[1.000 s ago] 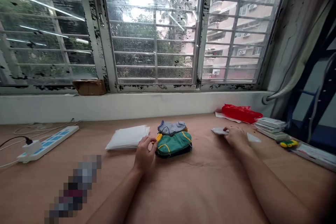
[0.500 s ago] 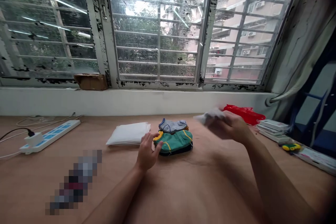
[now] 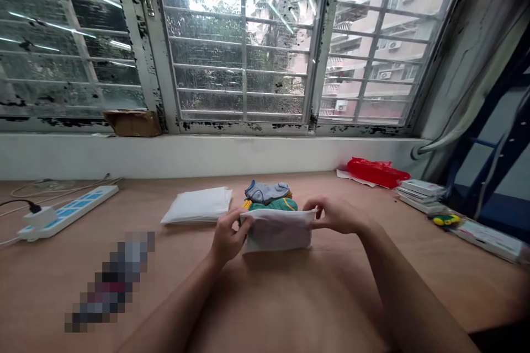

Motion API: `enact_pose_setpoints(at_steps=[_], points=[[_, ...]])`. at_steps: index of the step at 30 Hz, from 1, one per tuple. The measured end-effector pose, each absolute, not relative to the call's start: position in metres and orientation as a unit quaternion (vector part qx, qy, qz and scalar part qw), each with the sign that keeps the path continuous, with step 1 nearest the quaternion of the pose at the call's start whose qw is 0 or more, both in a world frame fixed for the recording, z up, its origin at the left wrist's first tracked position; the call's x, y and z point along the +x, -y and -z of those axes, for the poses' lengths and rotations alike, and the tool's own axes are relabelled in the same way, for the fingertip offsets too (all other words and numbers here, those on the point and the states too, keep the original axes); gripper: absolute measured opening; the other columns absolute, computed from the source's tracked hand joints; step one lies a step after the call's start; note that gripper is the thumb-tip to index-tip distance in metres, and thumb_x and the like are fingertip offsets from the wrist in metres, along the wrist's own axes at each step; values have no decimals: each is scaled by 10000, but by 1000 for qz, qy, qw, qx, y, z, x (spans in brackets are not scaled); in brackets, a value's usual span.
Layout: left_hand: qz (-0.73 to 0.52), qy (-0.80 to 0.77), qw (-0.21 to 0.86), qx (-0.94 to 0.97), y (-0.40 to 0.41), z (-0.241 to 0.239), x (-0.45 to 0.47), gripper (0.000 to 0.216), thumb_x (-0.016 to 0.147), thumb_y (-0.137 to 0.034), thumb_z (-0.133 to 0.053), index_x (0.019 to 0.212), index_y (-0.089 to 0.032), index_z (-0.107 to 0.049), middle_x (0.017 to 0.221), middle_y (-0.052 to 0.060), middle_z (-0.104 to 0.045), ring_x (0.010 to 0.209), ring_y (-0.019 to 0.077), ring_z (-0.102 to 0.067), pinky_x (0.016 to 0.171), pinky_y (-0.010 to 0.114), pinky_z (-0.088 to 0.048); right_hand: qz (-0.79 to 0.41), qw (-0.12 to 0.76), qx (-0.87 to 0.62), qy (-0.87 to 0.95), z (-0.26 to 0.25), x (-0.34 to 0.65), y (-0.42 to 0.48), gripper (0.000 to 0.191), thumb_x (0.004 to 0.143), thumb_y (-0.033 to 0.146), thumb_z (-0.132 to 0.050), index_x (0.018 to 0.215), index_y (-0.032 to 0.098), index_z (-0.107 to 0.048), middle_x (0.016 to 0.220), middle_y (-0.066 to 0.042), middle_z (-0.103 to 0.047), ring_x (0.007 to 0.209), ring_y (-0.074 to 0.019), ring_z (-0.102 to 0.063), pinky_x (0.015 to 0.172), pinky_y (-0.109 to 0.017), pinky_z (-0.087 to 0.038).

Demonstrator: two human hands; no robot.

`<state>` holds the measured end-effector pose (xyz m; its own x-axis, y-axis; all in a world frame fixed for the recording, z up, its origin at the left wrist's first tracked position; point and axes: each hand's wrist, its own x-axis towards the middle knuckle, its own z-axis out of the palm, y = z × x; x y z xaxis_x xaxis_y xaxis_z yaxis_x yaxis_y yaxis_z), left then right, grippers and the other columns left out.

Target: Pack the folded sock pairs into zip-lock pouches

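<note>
A white, slightly see-through bag [image 3: 278, 233] hangs upright between my hands in front of the socks. My left hand [image 3: 227, 236] pinches its upper left corner, thumb towards me. At the upper right corner my right hand [image 3: 337, 215] grips the bag with thumb and fingertips. Behind it lie green socks [image 3: 273, 206] with yellow trim, their lower part hidden by the bag. Just beyond them rest grey socks [image 3: 267, 191] with dark blue edging. To the left lies a stack of flat white bags [image 3: 197, 205].
A power strip [image 3: 78, 208] with a plug and cables lies at the left, near a blurred-out object [image 3: 111, 281]. At the right are a red plastic bag [image 3: 376, 172], stacked white boxes [image 3: 420, 196] and a yellow-green item [image 3: 445, 220]. The windowsill wall [image 3: 248, 155] bounds the back.
My right hand has come in from the right with a blurred whitish thing, now seen as the bag. My left hand has moved from the green socks' edge to grip the bag's left corner.
</note>
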<state>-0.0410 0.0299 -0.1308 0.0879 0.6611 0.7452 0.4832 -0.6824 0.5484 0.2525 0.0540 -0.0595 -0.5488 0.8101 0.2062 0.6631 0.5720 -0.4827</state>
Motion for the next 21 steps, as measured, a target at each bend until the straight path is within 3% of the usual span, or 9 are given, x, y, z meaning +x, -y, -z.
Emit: enact_pose_setpoints(at_steps=[4, 7, 10, 14, 18, 21], points=[[-568, -448, -25, 690, -30, 127, -46, 134, 869, -288, -534, 928, -195, -610, 877, 46, -648, 833, 203, -612, 771, 327, -488, -315, 273, -365, 833, 81, 251, -71, 229, 785, 398, -677, 804, 174, -720, 701, -3, -656, 591, -126, -535, 549, -238, -417], [-534, -449, -180, 694, -22, 116, -44, 300, 832, -287, -598, 1116, -195, -579, 1123, 116, -641, 1070, 281, -582, 949, 439, -415, -326, 354, -353, 802, 99, 230, -75, 320, 779, 471, -692, 747, 152, -711, 647, -7, -619, 584, -122, -503, 534, -238, -398], [-455, -423, -271, 735, -10, 104, -36, 301, 839, -274, -616, 1138, -244, -610, 1184, 92, -659, 1137, 305, -566, 1012, 476, -333, -279, 409, -308, 813, 109, 205, -67, 358, 801, 514, -678, 735, 164, -715, 673, -18, -625, 621, -129, -506, 565, -244, -404], [-408, -365, -255, 797, 2, 99, -21, 237, 894, -241, -576, 1119, -268, -645, 1087, 43, -717, 1022, 263, -629, 934, 419, -375, -190, 424, -249, 850, 115, 180, -49, 408, 860, 486, -630, 598, 174, -626, 582, 8, -543, 579, -111, -452, 552, -237, -376], [-385, -307, -208, 845, 5, 103, -15, 203, 940, -217, -531, 1090, -246, -666, 894, 18, -736, 774, 191, -640, 743, 333, -427, -166, 413, -225, 867, 119, 173, -42, 331, 908, 414, -587, 674, 183, -627, 587, 31, -538, 554, -93, -441, 545, -223, -358], [-383, -324, -203, 841, 4, 104, -16, 217, 964, -231, -494, 1080, -238, -678, 839, 23, -725, 743, 181, -626, 719, 327, -430, -142, 408, -229, 872, 119, 176, -42, 362, 923, 406, -564, 642, 178, -581, 580, 32, -512, 546, -92, -437, 537, -227, -343]])
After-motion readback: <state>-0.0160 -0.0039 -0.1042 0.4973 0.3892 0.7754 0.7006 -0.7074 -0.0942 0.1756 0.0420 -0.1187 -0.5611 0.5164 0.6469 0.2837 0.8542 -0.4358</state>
